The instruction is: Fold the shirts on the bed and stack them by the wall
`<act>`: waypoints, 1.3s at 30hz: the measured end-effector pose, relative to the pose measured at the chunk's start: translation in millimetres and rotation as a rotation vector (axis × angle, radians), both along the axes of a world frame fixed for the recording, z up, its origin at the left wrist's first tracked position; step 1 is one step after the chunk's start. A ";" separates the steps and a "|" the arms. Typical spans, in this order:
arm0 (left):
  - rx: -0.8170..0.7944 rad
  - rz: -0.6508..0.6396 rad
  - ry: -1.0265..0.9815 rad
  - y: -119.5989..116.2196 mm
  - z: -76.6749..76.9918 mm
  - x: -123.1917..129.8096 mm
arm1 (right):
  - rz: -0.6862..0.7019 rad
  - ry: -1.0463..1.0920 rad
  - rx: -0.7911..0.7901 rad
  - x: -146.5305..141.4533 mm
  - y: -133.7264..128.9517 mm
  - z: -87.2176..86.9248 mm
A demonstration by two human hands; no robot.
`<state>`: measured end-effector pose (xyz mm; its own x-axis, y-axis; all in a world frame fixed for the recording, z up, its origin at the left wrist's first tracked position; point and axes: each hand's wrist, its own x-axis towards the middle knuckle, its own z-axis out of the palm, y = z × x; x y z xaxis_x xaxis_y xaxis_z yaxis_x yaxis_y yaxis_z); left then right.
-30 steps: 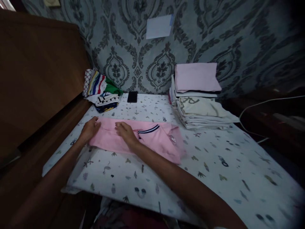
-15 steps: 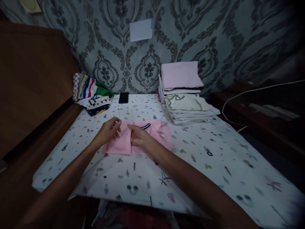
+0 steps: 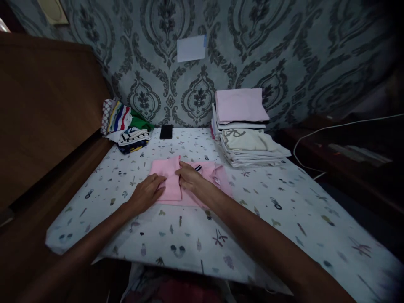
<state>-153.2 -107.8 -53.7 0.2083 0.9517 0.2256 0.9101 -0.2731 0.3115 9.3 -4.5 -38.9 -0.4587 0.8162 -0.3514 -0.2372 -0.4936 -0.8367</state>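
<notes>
A pink shirt point(image 3: 170, 185) lies in front of me, its left part folded over toward the right. A dark-and-white striped neckband shows just past my right hand point(image 3: 190, 177), which pinches the edge of the folded layer between thumb and fingers. My left hand point(image 3: 147, 192) rests at the shirt's lower left side, fingers spread and touching the cloth. Part of the neckband and the middle of the shirt are hidden behind my right hand and wrist. At the shirt's right end, a small shiny patch shows.
Folded clothes stand in a stack point(image 3: 243, 107) at the back right, with whitish folded ones point(image 3: 252, 147) in front. A smaller pile of colourful clothes point(image 3: 128, 126) is at the back left, beside a black phone-like object point(image 3: 166, 132). A patterned sheet point(image 3: 202, 235) covers the table.
The shirt's left edge has shifted rightward as its left part was folded further over. My left hand came down onto the cloth; my right hand still grips the fold.
</notes>
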 end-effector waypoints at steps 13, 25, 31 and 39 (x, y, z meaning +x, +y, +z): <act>-0.088 0.053 -0.123 3.9 10.9 -7.1 | 0.029 0.018 0.012 21.4 -3.9 12.4; -0.101 -0.059 -0.256 24.1 16.9 13.6 | -0.108 -0.067 0.038 27.6 -14.9 -5.4; -0.144 -0.135 -0.136 14.1 12.6 26.5 | -0.110 -0.009 -0.056 34.6 -16.0 -13.6; -0.105 -0.138 0.145 3.7 14.1 30.9 | -0.061 -0.220 0.184 26.4 0.9 -12.3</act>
